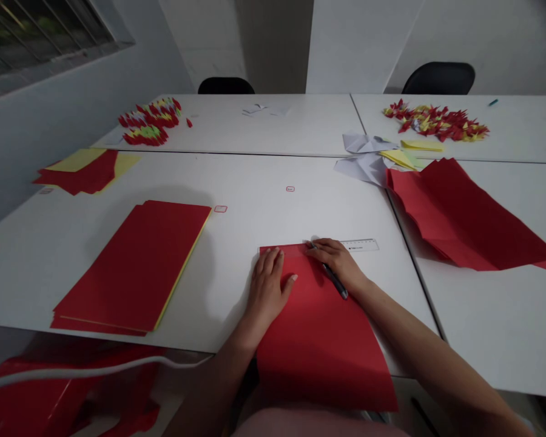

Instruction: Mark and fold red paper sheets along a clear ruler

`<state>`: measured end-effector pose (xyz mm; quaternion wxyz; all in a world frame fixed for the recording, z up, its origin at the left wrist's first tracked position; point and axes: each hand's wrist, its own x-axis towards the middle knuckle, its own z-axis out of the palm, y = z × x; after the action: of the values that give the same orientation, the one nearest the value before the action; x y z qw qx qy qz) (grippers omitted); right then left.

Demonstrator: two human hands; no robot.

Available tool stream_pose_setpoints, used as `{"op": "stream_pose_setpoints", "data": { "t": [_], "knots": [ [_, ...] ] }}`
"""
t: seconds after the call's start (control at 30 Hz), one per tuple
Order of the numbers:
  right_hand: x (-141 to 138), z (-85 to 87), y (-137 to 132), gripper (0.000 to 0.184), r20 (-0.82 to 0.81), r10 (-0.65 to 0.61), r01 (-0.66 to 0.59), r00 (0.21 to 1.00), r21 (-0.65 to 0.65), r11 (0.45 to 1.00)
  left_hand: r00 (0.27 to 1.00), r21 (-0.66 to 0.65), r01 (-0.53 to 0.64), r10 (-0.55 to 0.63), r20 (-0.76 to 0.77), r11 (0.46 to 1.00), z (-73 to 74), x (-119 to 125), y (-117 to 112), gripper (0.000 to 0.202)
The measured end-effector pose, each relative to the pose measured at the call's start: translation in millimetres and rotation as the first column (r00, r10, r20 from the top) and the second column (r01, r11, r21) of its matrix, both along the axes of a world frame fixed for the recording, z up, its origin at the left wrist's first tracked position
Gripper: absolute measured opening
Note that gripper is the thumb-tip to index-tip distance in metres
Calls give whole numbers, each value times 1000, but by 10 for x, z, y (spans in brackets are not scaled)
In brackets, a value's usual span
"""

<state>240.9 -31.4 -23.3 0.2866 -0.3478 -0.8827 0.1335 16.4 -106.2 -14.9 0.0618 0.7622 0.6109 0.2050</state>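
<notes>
White table [250, 179]; red sheet [318, 346] and ruler [364, 245] beneath both hands [266, 282].

Two hands [268, 276], one held pen [335, 281], one ruler [364, 245], two black chairs [226, 85].

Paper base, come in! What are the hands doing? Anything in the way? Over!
Left hand on red sheet, right hand holding black pen. Clear ruler across sheet's far end. Nothing looks in the way; red-topped stack sits apart, to the left.
</notes>
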Motion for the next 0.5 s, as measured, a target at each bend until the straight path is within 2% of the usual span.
{"op": "stream_pose_setpoints", "data": {
  "t": [0.5],
  "knots": [
    [7,2,10,32,-2,13,-13,1000,-8,1000,1000,19,6,-5,-1,1000,-8,2,3,54]
  ]
}}
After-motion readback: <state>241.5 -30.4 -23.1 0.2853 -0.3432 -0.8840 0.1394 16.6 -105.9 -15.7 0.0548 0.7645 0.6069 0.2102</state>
